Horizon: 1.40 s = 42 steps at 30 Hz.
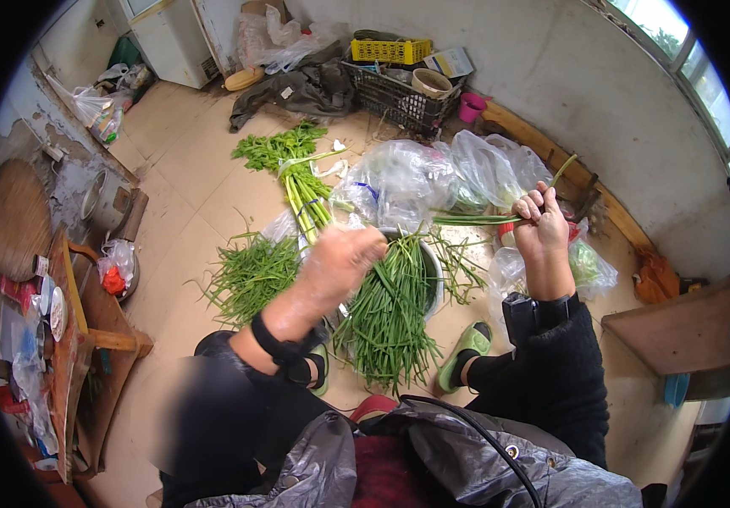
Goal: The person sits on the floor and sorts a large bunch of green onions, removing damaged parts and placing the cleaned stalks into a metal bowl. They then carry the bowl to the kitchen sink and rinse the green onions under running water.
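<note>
My right hand (539,219) is closed around a few long green stalks (476,220). Their leaves point left out of the fist, and one stem end sticks up past the thumb. My left hand (347,263), blurred, hovers near the left rim of a metal basin (435,279); its fingers are curled and whatever they may hold is not clear. A thick bunch of garlic chives (393,317) hangs over the basin's front. Loose chives (254,276) form a pile on the floor to the left. Thin strands (460,263) lie at the basin's right.
Celery (301,184) and clear plastic bags (403,174) lie beyond the basin. A black crate (397,95) stands by the wall, near a pink cup (472,106). On my left is a cluttered wooden table (73,330); a wooden board (676,324) is at right.
</note>
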Tool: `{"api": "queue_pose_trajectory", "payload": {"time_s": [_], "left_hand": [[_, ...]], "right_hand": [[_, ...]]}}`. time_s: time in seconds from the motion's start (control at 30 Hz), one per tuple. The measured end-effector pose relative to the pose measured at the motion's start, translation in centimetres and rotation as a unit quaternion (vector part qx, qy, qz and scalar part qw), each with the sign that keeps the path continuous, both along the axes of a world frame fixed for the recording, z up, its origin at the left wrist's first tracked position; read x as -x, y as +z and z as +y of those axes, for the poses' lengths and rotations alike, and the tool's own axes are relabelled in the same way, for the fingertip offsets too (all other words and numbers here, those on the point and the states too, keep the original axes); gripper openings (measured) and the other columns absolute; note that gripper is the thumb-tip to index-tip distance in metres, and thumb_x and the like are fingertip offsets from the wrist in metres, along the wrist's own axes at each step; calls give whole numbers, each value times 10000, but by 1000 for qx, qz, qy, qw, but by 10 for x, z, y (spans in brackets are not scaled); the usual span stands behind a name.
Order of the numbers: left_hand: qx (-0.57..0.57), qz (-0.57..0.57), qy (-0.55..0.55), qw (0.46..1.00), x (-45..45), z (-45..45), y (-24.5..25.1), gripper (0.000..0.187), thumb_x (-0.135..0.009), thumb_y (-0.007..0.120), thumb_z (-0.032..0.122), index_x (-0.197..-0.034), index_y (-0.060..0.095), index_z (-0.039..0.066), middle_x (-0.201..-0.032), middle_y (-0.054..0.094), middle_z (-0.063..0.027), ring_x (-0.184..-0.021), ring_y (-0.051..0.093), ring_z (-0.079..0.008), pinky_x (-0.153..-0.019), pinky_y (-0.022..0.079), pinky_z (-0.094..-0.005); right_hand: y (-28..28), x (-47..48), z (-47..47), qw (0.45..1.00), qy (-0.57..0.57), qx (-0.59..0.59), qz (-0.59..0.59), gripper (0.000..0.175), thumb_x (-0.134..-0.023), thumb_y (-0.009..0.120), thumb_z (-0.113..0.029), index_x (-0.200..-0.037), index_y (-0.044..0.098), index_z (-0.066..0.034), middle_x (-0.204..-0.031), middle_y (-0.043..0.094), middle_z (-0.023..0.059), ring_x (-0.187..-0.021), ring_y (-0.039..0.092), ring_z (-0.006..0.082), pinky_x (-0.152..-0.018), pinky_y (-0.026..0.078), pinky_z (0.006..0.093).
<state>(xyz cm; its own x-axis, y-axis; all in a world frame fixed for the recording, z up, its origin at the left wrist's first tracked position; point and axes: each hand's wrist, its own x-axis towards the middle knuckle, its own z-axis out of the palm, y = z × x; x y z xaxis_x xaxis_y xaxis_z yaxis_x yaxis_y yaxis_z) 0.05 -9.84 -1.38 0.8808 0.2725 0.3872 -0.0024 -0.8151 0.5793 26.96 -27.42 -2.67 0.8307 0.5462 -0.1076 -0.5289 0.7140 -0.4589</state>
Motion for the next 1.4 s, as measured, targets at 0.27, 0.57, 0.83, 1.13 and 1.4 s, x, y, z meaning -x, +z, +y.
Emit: {"api": "queue_pose_trajectory", "payload": {"time_s": [0.27,0.57,0.83,1.13,1.4], "left_hand": [[-335,188,329,863,30,51,8,548,-809,675,269,-1270,504,26,-1317,491,-179,-1219,460,-310,-1020,358,-460],[-309,-111,7,945,-18,-32,14,179,-747,689,249,-865,637,125,-815,568,5,-809,571,-177,-833,400,-350],[-281,-63,32,957,-15,-27,-4,121,-755,682,231,-801,621,138,-796,558,5,-789,562,-166,-799,385,-340],[-206,-33,-56,976,-1,-27,-6,153,-791,673,260,-764,595,132,-686,551,9,-626,554,-185,-663,387,-331],[-166,-118,-7,979,36,7,14,258,-866,613,338,-783,577,96,-688,586,-34,-631,574,-245,-664,440,-367]], "right_hand": [[-1,15,9,999,17,24,-25,206,-1011,413,-235,-996,474,-39,-733,393,3,-591,347,103,-606,375,281],[1,76,40,993,113,42,-16,186,-1008,415,-218,-988,484,-47,-728,390,-8,-592,368,92,-622,380,262],[3,100,42,990,130,57,3,164,-1005,414,-203,-977,474,-53,-734,407,2,-585,360,105,-623,379,276],[-3,110,44,988,141,68,14,168,-1005,417,-201,-956,476,-51,-665,350,-23,-507,287,86,-525,303,262],[-29,108,58,990,67,97,82,179,-1012,397,-207,-936,458,-56,-639,332,-18,-491,282,87,-489,295,243]]}}
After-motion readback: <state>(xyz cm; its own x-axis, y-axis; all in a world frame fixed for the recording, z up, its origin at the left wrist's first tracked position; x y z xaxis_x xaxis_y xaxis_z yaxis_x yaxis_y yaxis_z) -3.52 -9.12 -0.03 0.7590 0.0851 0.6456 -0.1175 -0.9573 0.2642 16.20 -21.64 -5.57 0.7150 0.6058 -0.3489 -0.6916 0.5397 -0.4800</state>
